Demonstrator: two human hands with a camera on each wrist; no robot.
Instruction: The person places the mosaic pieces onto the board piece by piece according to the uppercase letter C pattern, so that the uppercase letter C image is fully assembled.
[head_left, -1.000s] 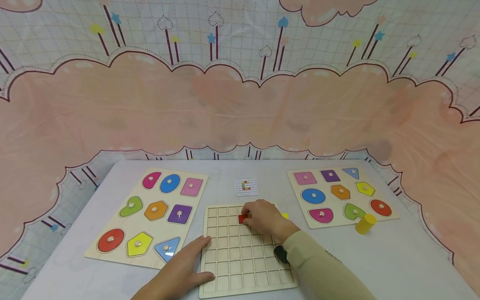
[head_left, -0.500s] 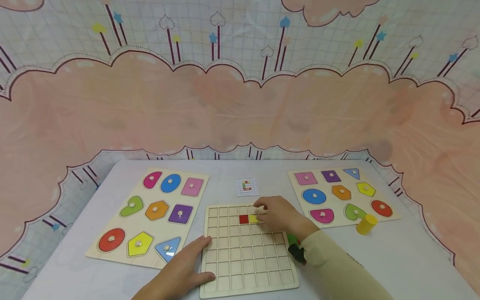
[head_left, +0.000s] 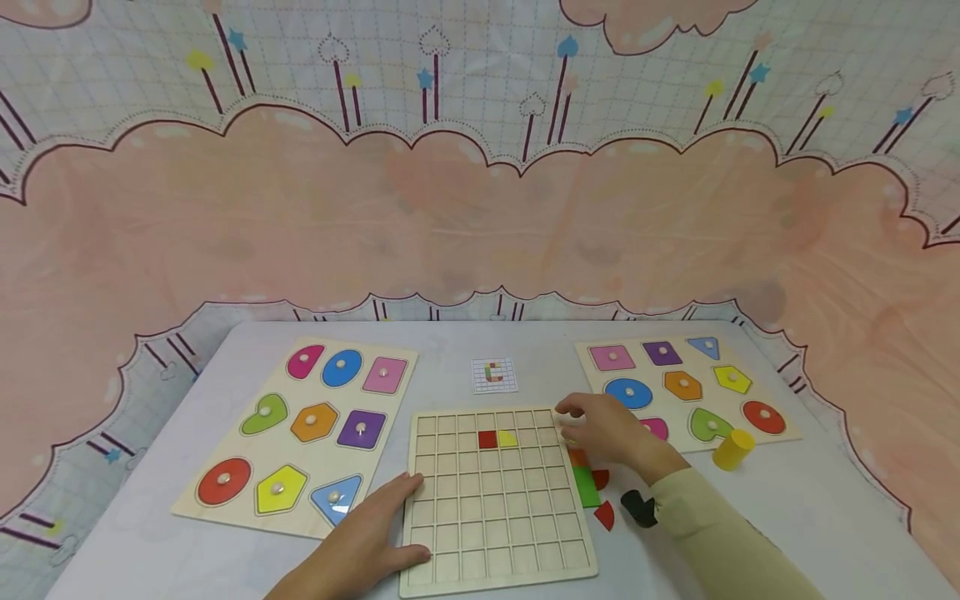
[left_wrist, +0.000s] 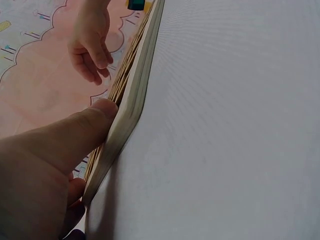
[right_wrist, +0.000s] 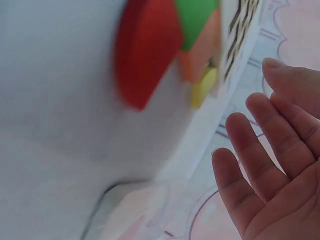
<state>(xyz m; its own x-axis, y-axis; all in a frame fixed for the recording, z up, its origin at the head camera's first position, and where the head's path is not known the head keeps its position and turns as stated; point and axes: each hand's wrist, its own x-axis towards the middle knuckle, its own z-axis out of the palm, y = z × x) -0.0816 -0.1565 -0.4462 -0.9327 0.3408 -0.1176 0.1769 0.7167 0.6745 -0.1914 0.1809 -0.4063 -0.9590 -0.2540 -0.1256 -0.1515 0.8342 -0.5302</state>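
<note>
A wooden grid board (head_left: 498, 533) lies in front of me in the head view. My left hand (head_left: 367, 533) rests against its left edge, thumb and index finger spread apart and touching the rim. On the board, a red square piece (head_left: 487, 439) sits beside a yellow quarter-circle piece (head_left: 507, 438). Just past the board's upper right edge hovers my right hand (head_left: 611, 429), fingers loosely bent and holding nothing. Below it lie a green piece (head_left: 587, 487), an orange piece (head_left: 577, 457) and red quarter-circle pieces (head_left: 604, 515). The right wrist view also shows a yellow piece (right_wrist: 203, 87) there.
Knobbed shape-puzzle boards flank the grid, one on the left (head_left: 281, 454) and one on the right (head_left: 660, 400). A yellow cylinder (head_left: 732, 450) stands at the right board's near edge. A small pattern card (head_left: 494, 385) lies behind the grid.
My right hand has let go of the pieces on the grid and moved right, off the board. The red and yellow pieces are now uncovered. My left hand has stayed put.
</note>
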